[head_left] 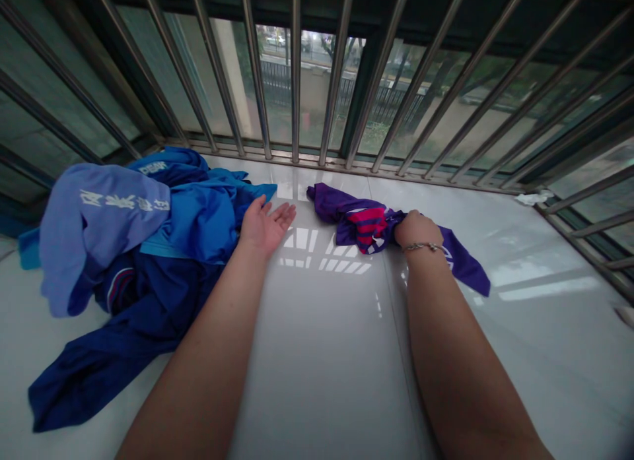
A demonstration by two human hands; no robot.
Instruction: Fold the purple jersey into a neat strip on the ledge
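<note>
- The right hand (420, 230), right of centre in the frame, is closed in a fist on a purple garment (334, 202), gripping it; the fingertips are hidden from view.
- The purple garment lies bunched across the white, glossy surface (317, 354), one end near the middle of the frame and the other running out past the wrist toward the right.
- A pink-red and dark striped part (367, 228) shows in its folds, just left of the right hand, and some white marking shows beside the wrist.
- A bracelet (424, 247) circles the right wrist.
- The left hand (267, 226), slightly left of centre, is released: palm up, fingers loosely spread. It is close beside a heap of clothes; whether it touches them, I cannot tell.
- In that heap, at the left of the frame, a lavender garment (102, 232) with white characters lies over the rest.
- Next to it is a bright blue garment (205, 212); below, a navy garment (148, 308) stretches toward the lower left corner.
- Metal bars (296, 84) stand across the top of the frame in front of window panes.
- A small white crumpled item (535, 198) lies at the right, near the bars.
</note>
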